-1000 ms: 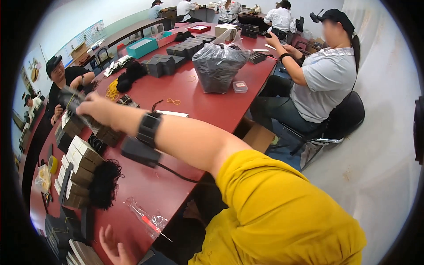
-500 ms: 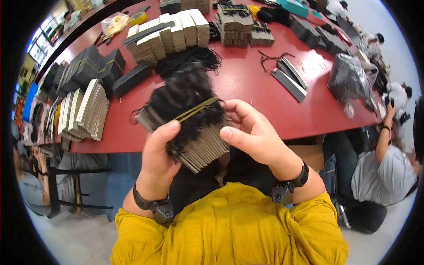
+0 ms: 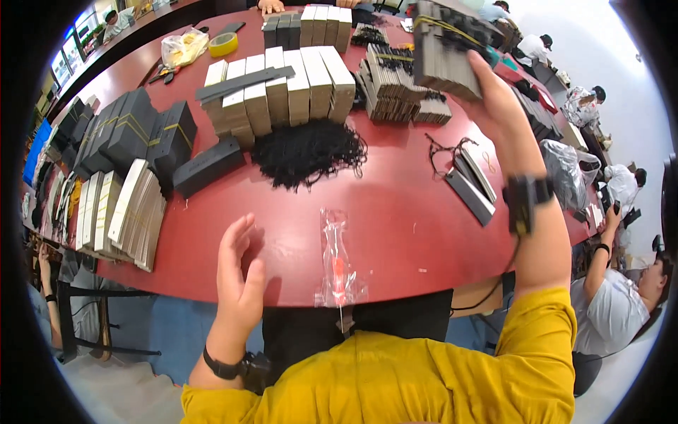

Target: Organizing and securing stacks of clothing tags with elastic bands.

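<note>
My right hand (image 3: 491, 102) reaches out to the far right, gripping a bundle of cardboard tags (image 3: 448, 60) with black cords and a yellow rubber band round it. The bundle is held up beside stacked bundles of corded tags (image 3: 390, 81), partly overlapping them in the view. Over the near table edge, my left hand (image 3: 241, 272) is open and holds nothing, fingers apart. To its right lies a red-handled thin tool (image 3: 338, 272) on clear plastic, its metal tip pointing toward me past the edge.
On the red table (image 3: 282, 219) lies a heap of black cords (image 3: 307, 154) before white-topped tag stacks (image 3: 300, 78). Banded black stacks (image 3: 134, 127) and pale tag stacks (image 3: 138, 212) stand left. Loose tags (image 3: 470, 194) and a grey plastic bag (image 3: 565, 169) are right. People sit around.
The tag bundle was in both hands close to me; now my right hand alone has carried it far right. My left hand has let go and dropped lower. The red-handled tool has come into sight.
</note>
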